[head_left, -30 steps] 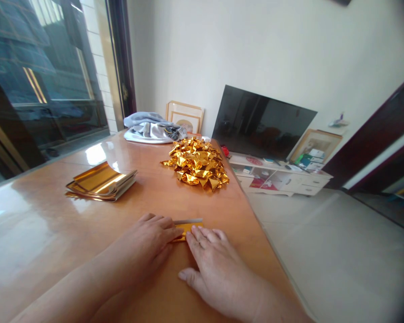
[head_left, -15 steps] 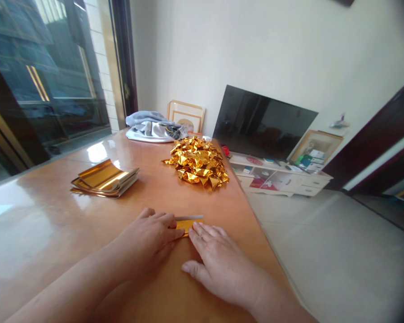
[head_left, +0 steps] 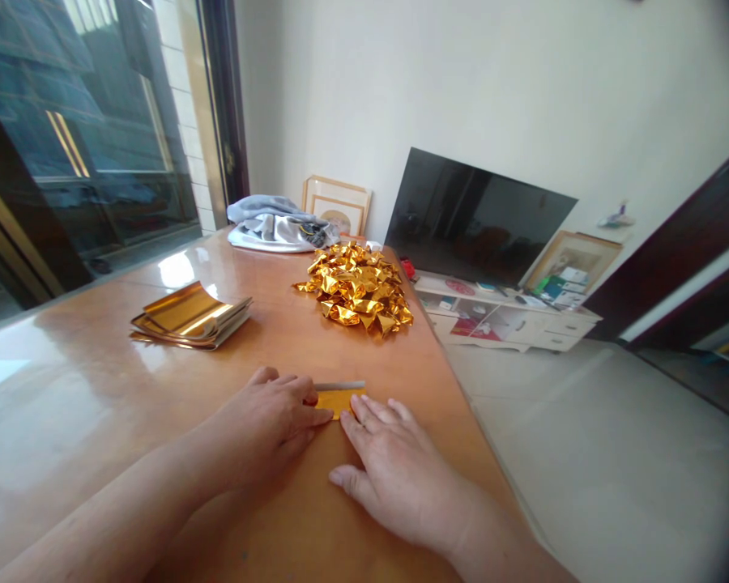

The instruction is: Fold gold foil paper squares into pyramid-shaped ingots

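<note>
A small strip of folded gold foil paper [head_left: 334, 402] with a pale upper edge lies flat on the wooden table [head_left: 249, 534]. My left hand [head_left: 279, 414] grips its left end, fingers curled and the thumb along the near edge. Its left end is hidden under those fingers. My right hand [head_left: 394, 465] lies open at the strip's right side, fingers stretched out and their tips touching the foil, thumb held apart. Beyond my left hand rests a stack of gold foil sheets [head_left: 188, 316]. Farther back is a heap of folded gold foil pieces [head_left: 361, 287].
Bundled light-blue cloth [head_left: 273, 223] and picture frames [head_left: 338, 201] are at the table's far end. The table's right edge runs close to my right hand. Past it stand a large dark television [head_left: 479, 219] and a low white cabinet [head_left: 516, 328].
My right fingertips have shifted slightly along the strip, baring a little more of its gold face. The whole view has tilted a little; my left hand keeps its hold.
</note>
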Motion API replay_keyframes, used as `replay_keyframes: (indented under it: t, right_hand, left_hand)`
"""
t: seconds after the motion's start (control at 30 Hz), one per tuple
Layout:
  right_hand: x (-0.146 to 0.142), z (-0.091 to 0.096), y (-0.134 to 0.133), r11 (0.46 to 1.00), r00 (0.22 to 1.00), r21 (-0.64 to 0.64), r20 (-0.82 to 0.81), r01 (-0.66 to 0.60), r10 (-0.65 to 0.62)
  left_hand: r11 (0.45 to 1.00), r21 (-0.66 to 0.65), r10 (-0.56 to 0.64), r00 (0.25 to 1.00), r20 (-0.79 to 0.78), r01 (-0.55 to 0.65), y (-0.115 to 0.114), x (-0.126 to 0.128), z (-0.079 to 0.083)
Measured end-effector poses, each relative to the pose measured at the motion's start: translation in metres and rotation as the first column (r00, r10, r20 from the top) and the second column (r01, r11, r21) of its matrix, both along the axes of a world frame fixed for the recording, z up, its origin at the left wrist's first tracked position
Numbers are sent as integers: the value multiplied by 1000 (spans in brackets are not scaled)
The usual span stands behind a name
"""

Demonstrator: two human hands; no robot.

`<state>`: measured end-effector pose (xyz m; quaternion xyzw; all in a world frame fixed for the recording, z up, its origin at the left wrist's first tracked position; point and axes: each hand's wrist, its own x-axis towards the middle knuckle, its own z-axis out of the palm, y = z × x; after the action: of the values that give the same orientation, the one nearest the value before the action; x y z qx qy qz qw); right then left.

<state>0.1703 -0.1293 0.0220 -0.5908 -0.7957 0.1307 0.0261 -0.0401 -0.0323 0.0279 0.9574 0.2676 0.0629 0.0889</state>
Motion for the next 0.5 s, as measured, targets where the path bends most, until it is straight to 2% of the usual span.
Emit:
replay_keyframes:
  t: [0.33,0.5]
  right_hand:
    - [14,13,-3,996,995,62,71,65,-69]
    - [19,15,3,978,990,171,56,117,-128]
  left_hand:
    - [1000,5,-2,1000,-19,2,2,-2,-3]
    - [1000,2,8,1000,-24,-8,1,-1,-2]
